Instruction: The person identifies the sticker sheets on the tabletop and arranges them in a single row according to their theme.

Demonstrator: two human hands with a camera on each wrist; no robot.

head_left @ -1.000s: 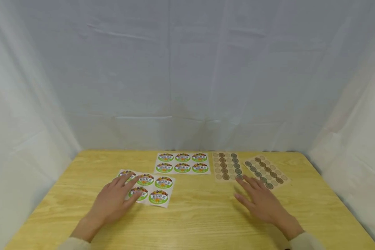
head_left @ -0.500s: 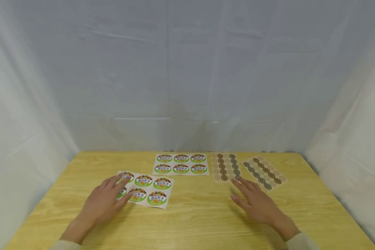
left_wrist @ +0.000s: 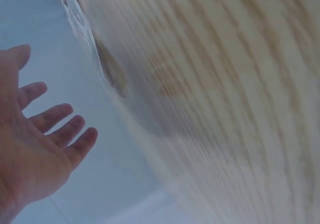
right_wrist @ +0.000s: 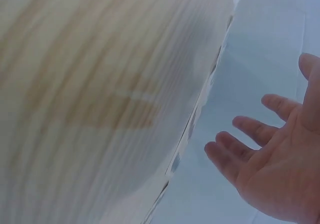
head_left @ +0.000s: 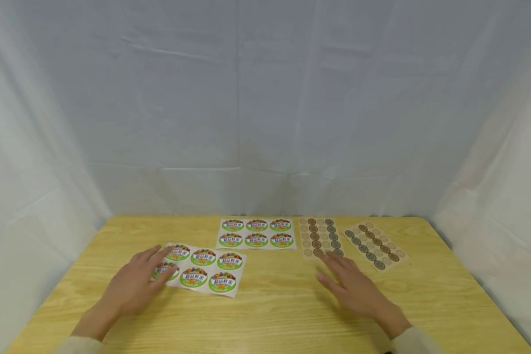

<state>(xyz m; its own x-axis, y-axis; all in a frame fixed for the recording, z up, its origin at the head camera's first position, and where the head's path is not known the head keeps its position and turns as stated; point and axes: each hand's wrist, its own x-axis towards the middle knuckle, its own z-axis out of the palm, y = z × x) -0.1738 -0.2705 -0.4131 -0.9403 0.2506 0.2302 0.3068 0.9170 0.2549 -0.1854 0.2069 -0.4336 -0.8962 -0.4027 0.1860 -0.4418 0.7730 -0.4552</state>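
Green-and-white label sheet (head_left: pixel 205 268) lies toward the left edge of the tabletop (head_left: pixel 265 319), its twin (head_left: pixel 256 233) and two beige sticker sheets (head_left: pixel 320 239) near the far edge; left hand (head_left: pixel 130 282) and right hand (head_left: pixel 354 286) hover spread, empty; a low sideways brush could skew or crease them

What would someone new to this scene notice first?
Probably the sheet of bright green stickers by the left hand, and its look-alike at the back of the wooden table. Next, the paler dotted sheet beyond the right hand and the slanted sheet farther right.
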